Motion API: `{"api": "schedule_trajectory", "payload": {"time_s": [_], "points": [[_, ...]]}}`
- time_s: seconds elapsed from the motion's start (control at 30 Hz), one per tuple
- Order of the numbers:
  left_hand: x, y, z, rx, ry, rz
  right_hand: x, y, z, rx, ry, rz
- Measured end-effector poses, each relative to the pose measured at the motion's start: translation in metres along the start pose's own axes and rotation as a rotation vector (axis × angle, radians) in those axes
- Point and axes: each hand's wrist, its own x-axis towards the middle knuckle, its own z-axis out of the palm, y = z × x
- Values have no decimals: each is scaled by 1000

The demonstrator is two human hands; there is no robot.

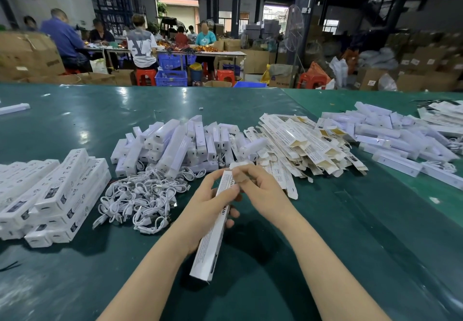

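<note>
While the left grip [208, 208] curls round the middle of the long white box [208, 250], holding it tilted above the green desk [338, 233], the right grip [260, 190] pinches its far end flap, near the tangled white cables [140, 200] and flat cartons [300, 145].

i'm looking into a packing workshop inside a warehouse. my green table [388, 233] carries heaps of flat cartons [300, 140], white lamp bars [175, 143], coiled cables [140, 200] and stacked filled boxes [62, 190], with one printed box [209, 248] held above it. beyond, people [141, 42] sit on red stools [146, 75] at another table [215, 54], among blue crates [171, 77], brown shipping cartons [30, 52] and dark steel columns [303, 15].
</note>
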Motion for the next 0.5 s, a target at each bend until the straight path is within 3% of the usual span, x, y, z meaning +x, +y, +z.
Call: {"api": "schedule_trajectory", "payload": {"time_s": [0.27, 0.4, 0.5], "points": [[1, -3, 4, -10, -1, -48, 0, -4, 3, 231, 127, 179], [0, -2, 8, 19, -25, -74, 1, -4, 5, 284, 113, 317], [-2, 1, 11, 18, -36, -85, 3, -5, 5, 456, 87, 376]]}}
